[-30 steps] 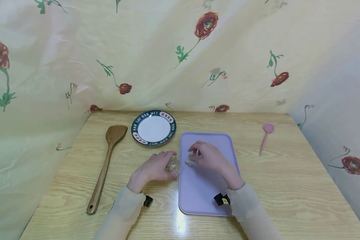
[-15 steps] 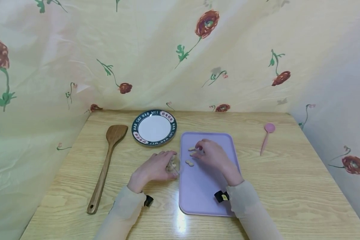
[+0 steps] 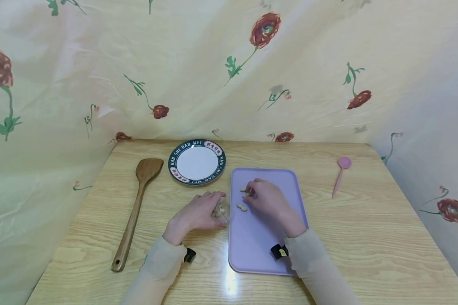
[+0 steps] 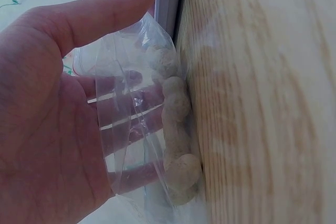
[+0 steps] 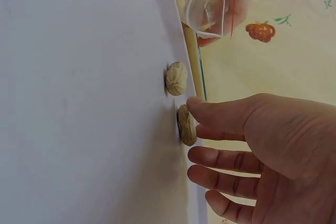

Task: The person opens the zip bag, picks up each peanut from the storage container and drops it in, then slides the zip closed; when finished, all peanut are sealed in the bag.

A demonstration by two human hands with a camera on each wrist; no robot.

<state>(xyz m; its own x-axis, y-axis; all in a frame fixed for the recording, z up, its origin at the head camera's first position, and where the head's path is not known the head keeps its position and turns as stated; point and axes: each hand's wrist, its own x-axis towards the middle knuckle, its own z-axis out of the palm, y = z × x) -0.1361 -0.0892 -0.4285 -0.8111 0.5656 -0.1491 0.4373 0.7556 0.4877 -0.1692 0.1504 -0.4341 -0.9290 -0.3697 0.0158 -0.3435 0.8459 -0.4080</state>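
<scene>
My left hand (image 3: 198,212) holds a clear zip bag (image 4: 123,145) against the table, thumb on one side and fingers on the other. Several unshelled peanuts (image 4: 176,108) show inside it. Over the lilac tray (image 3: 259,250), my right hand (image 3: 271,199) pinches a peanut (image 5: 187,125) between thumb and fingers, close to the tray surface. Another peanut (image 3: 242,207) lies on the tray just nearer to me. A further peanut (image 3: 243,189) pokes out beyond the right fingertips, partly hidden by them.
A round plate (image 3: 196,163) with a dark patterned rim stands behind the left hand. To the left lies a long wooden spatula (image 3: 139,199). A small pink spoon (image 3: 341,169) is at the far right, and a flowered cloth (image 3: 198,76) hangs behind the table.
The right hand shifted slightly away from the tray's left side, its fingers spread, and now they have closed round a peanut. The left hand and bag have stayed in place.
</scene>
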